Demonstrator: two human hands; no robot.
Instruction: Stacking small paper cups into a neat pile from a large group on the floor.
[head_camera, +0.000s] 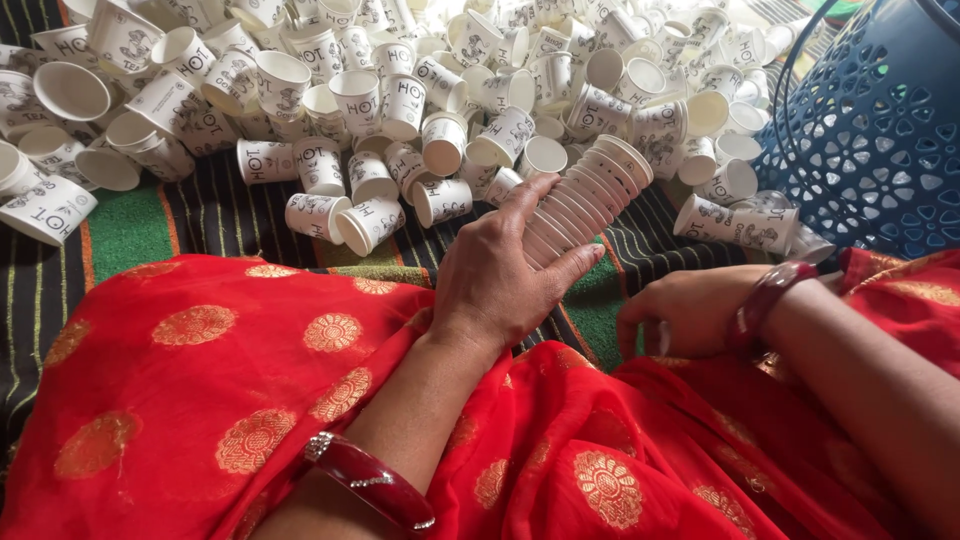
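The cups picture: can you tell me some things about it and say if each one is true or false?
1. The left hand holds a stack of cups. True.
2. The basket is red. False: it is blue, with small holes.
3. Loose cups lie scattered on a striped cloth. True.
4. The right hand holds a spoon. False: no spoon shows; it rests low by the red fabric.
5. Both wrists are bare. False: each wears a dark red bangle.
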